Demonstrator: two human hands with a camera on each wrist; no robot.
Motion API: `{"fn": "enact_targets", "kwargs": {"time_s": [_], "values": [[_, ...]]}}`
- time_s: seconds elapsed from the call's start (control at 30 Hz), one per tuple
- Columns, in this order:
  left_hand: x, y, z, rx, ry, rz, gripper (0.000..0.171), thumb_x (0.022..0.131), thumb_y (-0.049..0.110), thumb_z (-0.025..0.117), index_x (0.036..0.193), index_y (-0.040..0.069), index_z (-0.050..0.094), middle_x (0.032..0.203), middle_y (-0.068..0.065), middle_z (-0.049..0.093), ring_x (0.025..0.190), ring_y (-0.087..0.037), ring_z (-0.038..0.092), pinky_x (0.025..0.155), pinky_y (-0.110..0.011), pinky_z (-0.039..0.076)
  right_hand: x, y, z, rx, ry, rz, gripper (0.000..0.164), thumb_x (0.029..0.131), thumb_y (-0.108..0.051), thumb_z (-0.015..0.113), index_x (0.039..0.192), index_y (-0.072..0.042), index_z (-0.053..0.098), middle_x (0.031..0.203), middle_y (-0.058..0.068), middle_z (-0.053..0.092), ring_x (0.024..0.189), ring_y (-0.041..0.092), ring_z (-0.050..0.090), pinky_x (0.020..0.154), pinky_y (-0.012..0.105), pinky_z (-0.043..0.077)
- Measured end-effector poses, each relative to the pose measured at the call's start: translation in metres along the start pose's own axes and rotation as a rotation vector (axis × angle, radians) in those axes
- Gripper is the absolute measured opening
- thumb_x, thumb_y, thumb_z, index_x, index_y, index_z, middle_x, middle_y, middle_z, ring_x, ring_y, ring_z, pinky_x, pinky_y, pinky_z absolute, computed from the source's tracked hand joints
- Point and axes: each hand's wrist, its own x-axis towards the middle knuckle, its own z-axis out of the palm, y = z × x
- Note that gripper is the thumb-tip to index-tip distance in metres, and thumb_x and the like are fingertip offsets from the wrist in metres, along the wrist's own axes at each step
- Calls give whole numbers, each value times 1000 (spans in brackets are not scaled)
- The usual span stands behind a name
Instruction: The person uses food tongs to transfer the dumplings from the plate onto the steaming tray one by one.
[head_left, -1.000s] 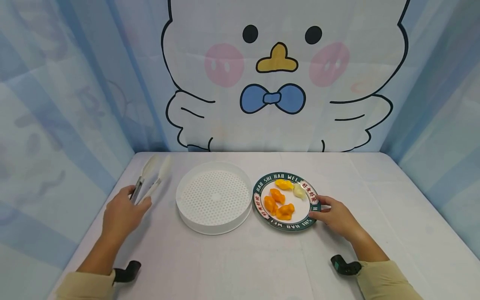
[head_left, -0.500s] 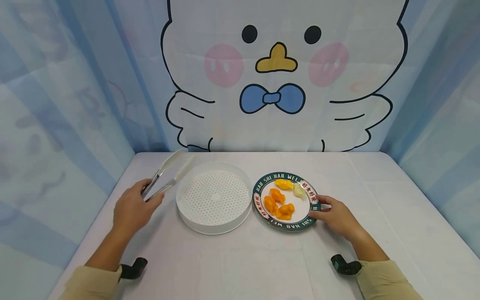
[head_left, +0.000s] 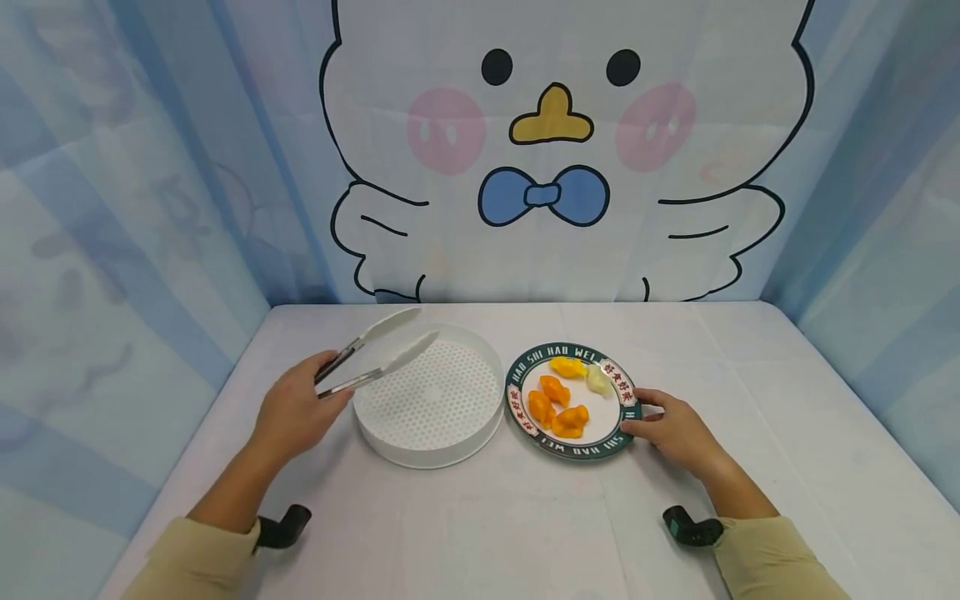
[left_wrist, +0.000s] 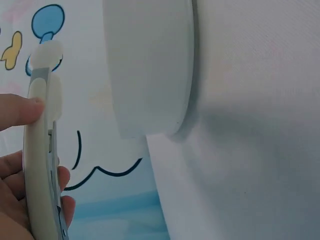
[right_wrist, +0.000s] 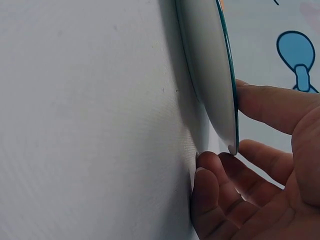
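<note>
My left hand [head_left: 300, 408] grips a pair of tongs [head_left: 408, 353] with pale tips and metal-edged handles. The tips are spread apart, reaching over the left part of a round white perforated steamer tray [head_left: 431, 458]. In the left wrist view, the thumb presses one arm of the tongs [left_wrist: 37, 165] while fingers curl behind. To the right of the tray, a green-rimmed plate [head_left: 581, 452] carries several lumpy pieces: orange [head_left: 570, 422], yellow [head_left: 567, 367] and one pale yellow [head_left: 598, 381]. My right hand [head_left: 675, 429] holds the plate's right rim, some fingers resting near the tablecloth.
A white cloth covers the table [head_left: 525, 525]. Behind it hangs a curtain [head_left: 555, 258] printed with a cartoon face, and blue curtains [head_left: 135, 250] enclose both sides. The tray and plate stand side by side, close together.
My left hand has moved right with the tongs, from the table's left side to over the tray's left part. The right hand and plate have stayed in place.
</note>
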Motion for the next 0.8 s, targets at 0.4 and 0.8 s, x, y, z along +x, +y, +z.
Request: {"fn": "enact_targets", "kwargs": {"time_s": [0.4,0.8], "values": [[4,17,12,75,67,126,67,86,33,81,133,-8,56,120,-27,66,102,-41,65,82,-54,53,0,0,1,-1,0,4,79,90,-34,76,149,3,40,132,27,53,107,37,56,79,39,53],[8,29,18,80,-23,131,63,90,28,76,141,-1,53,126,-24,62,109,-38,60,88,-55,49,0,0,0,-3,4,9,79,89,-35,76,149,3,40,130,27,54,106,37,57,80,40,53]]}}
